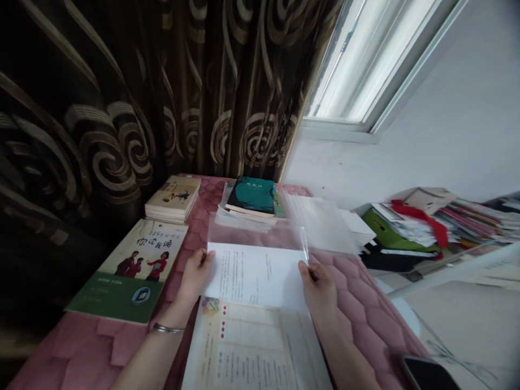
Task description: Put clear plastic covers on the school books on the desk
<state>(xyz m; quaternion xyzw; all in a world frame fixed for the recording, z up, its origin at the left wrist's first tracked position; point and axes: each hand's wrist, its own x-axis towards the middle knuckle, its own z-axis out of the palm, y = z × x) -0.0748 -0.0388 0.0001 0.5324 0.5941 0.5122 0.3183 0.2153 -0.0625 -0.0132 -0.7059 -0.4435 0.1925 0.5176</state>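
Between my hands is a clear plastic sleeve (260,234) with a white printed sheet (260,273) showing in its lower part; the sleeve's upper part is see-through. My left hand (198,273), with a silver bangle on the wrist, pinches the left edge. At the right edge my right hand (319,287) pinches it between thumb and fingers. Nearer to me lies a cream printed page (252,346) with red dots and a flower picture, partly covered by the white sheet. Whether that page is loose or part of a booklet, I cannot tell.
On the pink padded table cover (349,292) a green and cream book (130,271) lies left, with a book stack (174,199) behind it. A teal book (252,194) tops another pile. Clear sleeves (320,219) lie beside it. A phone (428,372) sits at front right, near a cluttered shelf (479,254).
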